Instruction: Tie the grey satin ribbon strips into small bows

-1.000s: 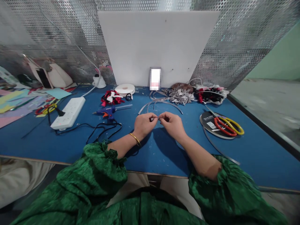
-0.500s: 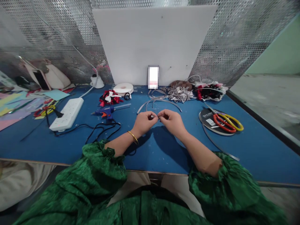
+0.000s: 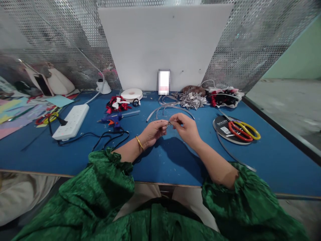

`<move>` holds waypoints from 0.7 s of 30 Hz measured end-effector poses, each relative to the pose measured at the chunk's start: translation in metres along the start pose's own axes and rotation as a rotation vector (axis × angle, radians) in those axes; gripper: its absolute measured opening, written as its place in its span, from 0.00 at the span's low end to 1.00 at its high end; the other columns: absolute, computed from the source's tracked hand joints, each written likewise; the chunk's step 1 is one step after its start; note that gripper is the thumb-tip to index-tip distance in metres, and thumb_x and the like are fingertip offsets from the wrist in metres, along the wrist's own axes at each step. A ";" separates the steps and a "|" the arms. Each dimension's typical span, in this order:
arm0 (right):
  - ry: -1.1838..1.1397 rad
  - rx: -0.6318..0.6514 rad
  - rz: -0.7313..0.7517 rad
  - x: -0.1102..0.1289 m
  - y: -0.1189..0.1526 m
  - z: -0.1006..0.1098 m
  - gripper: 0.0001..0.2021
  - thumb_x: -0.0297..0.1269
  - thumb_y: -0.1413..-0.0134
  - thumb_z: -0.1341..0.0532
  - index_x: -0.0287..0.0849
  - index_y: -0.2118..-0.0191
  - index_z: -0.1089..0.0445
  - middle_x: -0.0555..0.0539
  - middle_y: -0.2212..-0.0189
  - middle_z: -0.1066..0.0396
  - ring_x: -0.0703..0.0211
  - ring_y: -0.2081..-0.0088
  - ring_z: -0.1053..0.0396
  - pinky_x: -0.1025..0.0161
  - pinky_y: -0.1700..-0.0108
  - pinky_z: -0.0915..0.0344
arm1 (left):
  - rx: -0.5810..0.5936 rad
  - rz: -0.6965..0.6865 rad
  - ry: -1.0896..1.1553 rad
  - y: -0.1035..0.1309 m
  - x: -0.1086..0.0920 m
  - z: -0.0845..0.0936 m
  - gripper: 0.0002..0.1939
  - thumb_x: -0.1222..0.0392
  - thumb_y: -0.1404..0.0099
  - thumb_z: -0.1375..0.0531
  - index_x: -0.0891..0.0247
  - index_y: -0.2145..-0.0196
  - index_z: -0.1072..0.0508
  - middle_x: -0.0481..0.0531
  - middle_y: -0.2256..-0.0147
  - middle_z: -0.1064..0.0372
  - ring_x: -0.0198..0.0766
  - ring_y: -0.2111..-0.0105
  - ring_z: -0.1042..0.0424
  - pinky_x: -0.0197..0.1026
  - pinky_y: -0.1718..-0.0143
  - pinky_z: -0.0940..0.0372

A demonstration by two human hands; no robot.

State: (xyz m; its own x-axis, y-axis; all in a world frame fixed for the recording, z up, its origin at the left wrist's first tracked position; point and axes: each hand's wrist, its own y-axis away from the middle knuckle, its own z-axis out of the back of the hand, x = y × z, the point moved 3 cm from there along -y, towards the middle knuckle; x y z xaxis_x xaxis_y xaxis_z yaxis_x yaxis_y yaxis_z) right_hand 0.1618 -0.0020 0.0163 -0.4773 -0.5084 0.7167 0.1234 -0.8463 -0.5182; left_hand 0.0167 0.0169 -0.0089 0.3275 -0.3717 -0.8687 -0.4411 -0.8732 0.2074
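Note:
My left hand [image 3: 154,133] and my right hand [image 3: 185,129] meet over the middle of the blue table [image 3: 160,164]. Both are closed in a pinch on one small greyish piece [image 3: 169,123], perhaps ribbon, mostly hidden by the fingertips. Just beyond them lie curved grey ribbon strips [image 3: 175,107]. Farther back are a pile of grey ribbon pieces [image 3: 192,100] and a phone [image 3: 164,82] leaning upright on a white board [image 3: 163,43].
Left of my hands are a blue glue gun [image 3: 114,120] with a black cord, red bows [image 3: 117,104], a white spool [image 3: 131,94] and a power strip [image 3: 71,122]. Scissors [image 3: 242,131] rest on a black disc [image 3: 223,129] at the right.
My left hand has rolled so that more of its curled fingers show. My right hand has shifted slightly up, and a little more of the small piece shows between the fingertips.

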 end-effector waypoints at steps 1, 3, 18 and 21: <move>0.015 0.008 0.015 0.002 0.000 0.001 0.06 0.33 0.43 0.44 0.44 0.65 0.29 0.48 0.70 0.31 0.60 0.68 0.33 0.63 0.63 0.37 | -0.003 0.025 0.032 0.000 0.000 0.000 0.10 0.59 0.49 0.33 0.65 0.73 0.30 0.42 0.80 0.45 0.26 0.79 0.43 0.34 0.71 0.40; 0.049 0.032 0.037 0.004 0.000 0.002 0.08 0.34 0.41 0.44 0.45 0.64 0.27 0.47 0.68 0.30 0.59 0.67 0.32 0.62 0.61 0.37 | -0.023 0.078 0.090 0.001 0.001 0.001 0.10 0.60 0.48 0.34 0.65 0.74 0.32 0.42 0.80 0.45 0.26 0.80 0.44 0.34 0.71 0.40; 0.067 0.005 -0.026 0.003 0.001 -0.001 0.07 0.35 0.43 0.43 0.42 0.69 0.28 0.49 0.74 0.30 0.60 0.71 0.34 0.64 0.65 0.39 | 0.002 0.023 0.026 0.003 0.003 -0.003 0.10 0.60 0.49 0.34 0.66 0.75 0.32 0.43 0.80 0.43 0.26 0.79 0.42 0.34 0.73 0.41; -0.137 0.004 -0.198 -0.006 0.000 -0.006 0.06 0.36 0.46 0.41 0.41 0.69 0.29 0.51 0.78 0.31 0.62 0.74 0.34 0.64 0.68 0.39 | -0.070 -0.057 -0.090 0.003 0.002 -0.001 0.11 0.58 0.49 0.34 0.66 0.73 0.31 0.43 0.79 0.41 0.26 0.79 0.42 0.34 0.73 0.42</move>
State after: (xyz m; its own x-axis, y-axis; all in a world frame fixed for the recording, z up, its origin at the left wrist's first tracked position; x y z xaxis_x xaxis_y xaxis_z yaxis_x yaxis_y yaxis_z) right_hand 0.1594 0.0019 0.0087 -0.3700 -0.3489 0.8610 0.0424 -0.9322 -0.3595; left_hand 0.0169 0.0135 -0.0095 0.2725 -0.2943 -0.9160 -0.3632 -0.9131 0.1853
